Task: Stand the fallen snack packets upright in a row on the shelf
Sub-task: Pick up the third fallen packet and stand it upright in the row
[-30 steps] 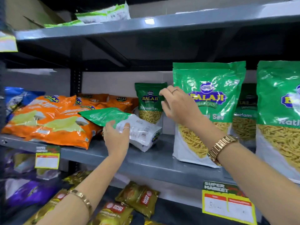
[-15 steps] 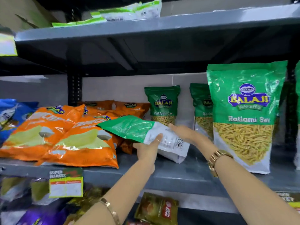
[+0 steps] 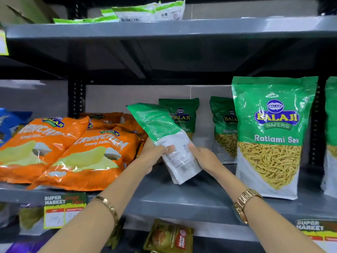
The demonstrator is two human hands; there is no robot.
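Observation:
A green and white snack packet (image 3: 160, 128) is tilted up off the grey shelf (image 3: 182, 199), its back face toward me and its top leaning left. My left hand (image 3: 151, 156) grips its left edge and my right hand (image 3: 204, 157) grips its right side near the bottom. Behind it two small green Ratlami Sev packets (image 3: 182, 115) (image 3: 223, 128) stand upright at the back wall. A large green Ratlami Sev packet (image 3: 271, 136) stands upright at the right, with another (image 3: 331, 136) cut off by the frame edge.
Orange Crunchem chip bags (image 3: 87, 156) lie stacked flat on the left of the shelf, blue bags (image 3: 11, 123) beyond them. An upper shelf (image 3: 164, 28) carries flat green-white packets. Price tags (image 3: 63, 209) hang on the shelf edge. Olive packets (image 3: 167, 238) sit on the shelf below.
The green and white packet has gone from lying flat to steeply tilted up. My right hand left the back packet and took hold of it beside my left hand. The view shifted left.

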